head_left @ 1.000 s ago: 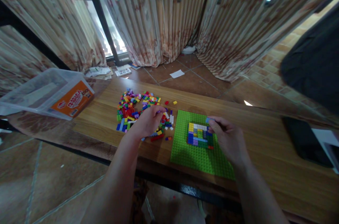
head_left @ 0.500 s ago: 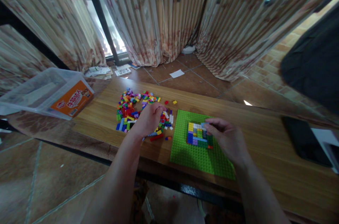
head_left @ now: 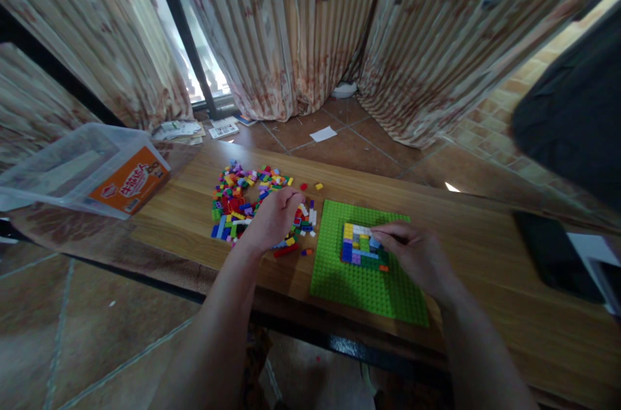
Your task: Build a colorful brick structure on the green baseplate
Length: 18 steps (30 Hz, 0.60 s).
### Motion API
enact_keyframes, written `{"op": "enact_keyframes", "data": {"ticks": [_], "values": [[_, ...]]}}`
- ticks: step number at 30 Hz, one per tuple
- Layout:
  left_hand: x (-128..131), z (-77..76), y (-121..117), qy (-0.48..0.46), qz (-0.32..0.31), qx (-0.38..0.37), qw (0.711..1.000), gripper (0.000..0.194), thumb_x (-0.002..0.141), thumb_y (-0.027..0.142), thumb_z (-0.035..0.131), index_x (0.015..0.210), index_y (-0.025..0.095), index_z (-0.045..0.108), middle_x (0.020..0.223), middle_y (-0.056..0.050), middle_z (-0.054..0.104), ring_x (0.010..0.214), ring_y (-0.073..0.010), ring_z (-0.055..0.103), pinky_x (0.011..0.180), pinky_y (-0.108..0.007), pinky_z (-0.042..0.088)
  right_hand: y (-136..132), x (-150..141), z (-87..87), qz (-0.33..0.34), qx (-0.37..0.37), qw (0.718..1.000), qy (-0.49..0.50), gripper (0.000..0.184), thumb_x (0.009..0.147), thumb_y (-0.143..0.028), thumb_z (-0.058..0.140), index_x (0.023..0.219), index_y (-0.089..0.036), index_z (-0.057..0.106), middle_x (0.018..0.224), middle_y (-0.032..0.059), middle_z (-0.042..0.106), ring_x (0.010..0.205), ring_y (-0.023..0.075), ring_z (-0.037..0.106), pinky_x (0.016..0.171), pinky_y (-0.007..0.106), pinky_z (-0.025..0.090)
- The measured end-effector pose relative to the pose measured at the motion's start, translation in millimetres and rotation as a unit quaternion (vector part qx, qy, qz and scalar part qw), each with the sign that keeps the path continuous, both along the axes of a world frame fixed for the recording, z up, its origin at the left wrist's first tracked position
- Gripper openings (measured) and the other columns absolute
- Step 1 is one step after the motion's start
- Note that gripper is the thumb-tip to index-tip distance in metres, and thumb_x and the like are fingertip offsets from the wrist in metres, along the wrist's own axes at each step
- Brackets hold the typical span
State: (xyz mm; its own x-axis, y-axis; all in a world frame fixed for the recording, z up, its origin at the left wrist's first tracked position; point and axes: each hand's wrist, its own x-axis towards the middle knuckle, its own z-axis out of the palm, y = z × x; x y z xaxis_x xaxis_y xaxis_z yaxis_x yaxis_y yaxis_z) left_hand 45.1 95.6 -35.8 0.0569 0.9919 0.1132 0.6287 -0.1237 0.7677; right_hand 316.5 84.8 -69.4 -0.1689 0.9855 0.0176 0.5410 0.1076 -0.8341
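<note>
A green baseplate (head_left: 356, 287) lies on the wooden table (head_left: 194, 222) in front of me, with a small square build of coloured bricks (head_left: 356, 247) on it. My right hand (head_left: 412, 255) is pinched over the right side of that build, pressing a small light blue brick (head_left: 374, 242) onto it. My left hand (head_left: 272, 219) rests curled on the pile of loose coloured bricks (head_left: 237, 203) to the left of the plate, fingertips closed among the pieces; what they hold is hidden.
A clear plastic tub (head_left: 82, 171) with an orange label lies on its side at the table's left end. A dark flat device (head_left: 553, 255) sits at the right. Curtains (head_left: 315, 28) hang behind, papers (head_left: 179, 130) lie on the tiled floor.
My right hand has moved left and down with the light blue brick, from the plate's far edge onto the build. My left hand stays on the loose pile, fingers drawn in slightly.
</note>
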Motion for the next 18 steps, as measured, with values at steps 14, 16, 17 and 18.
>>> {"op": "enact_keyframes", "data": {"ticks": [14, 16, 17, 18], "values": [[0, -1.6, 1, 0.027, -0.001, -0.008, 1.000, 0.030, 0.090, 0.023, 0.038, 0.061, 0.018, 0.045, 0.055, 0.004, 0.045, 0.057, -0.0111, 0.042, 0.057, -0.025, 0.029, 2, 2, -2.0, -0.019, 0.035, 0.998, -0.048, 0.023, 0.083, -0.043, 0.060, 0.085, -0.025, 0.075, 0.090, 0.0033, 0.071, 0.086, 0.0200, 0.064, 0.079, 0.035, 0.049], [-1, -1.9, 1, 0.031, 0.002, -0.010, 0.999, 0.029, 0.090, 0.023, 0.038, 0.062, 0.018, 0.046, 0.056, 0.004, 0.046, 0.057, -0.0114, 0.043, 0.057, -0.025, 0.029, 2, 7, -2.5, -0.005, 0.023, 0.999, -0.035, 0.023, 0.081, -0.043, 0.062, 0.088, -0.025, 0.075, 0.092, 0.0037, 0.071, 0.086, 0.0206, 0.064, 0.077, 0.036, 0.049], [-1, -1.9, 1, 0.034, 0.004, -0.011, 0.999, 0.029, 0.090, 0.024, 0.038, 0.062, 0.018, 0.047, 0.056, 0.003, 0.046, 0.057, -0.0115, 0.043, 0.057, -0.025, 0.029, 2, 9, -2.5, 0.005, 0.016, 0.999, -0.029, 0.024, 0.079, -0.043, 0.064, 0.090, -0.025, 0.074, 0.094, 0.0039, 0.071, 0.086, 0.0208, 0.064, 0.076, 0.035, 0.049], [-1, -1.9, 1, 0.036, 0.006, -0.013, 0.999, 0.029, 0.090, 0.024, 0.039, 0.063, 0.018, 0.047, 0.055, 0.003, 0.046, 0.057, -0.0117, 0.043, 0.057, -0.025, 0.029, 2, 10, -2.1, 0.017, 0.007, 1.000, -0.024, 0.024, 0.078, -0.043, 0.066, 0.091, -0.025, 0.074, 0.095, 0.0041, 0.070, 0.086, 0.0208, 0.064, 0.074, 0.035, 0.049]]}}
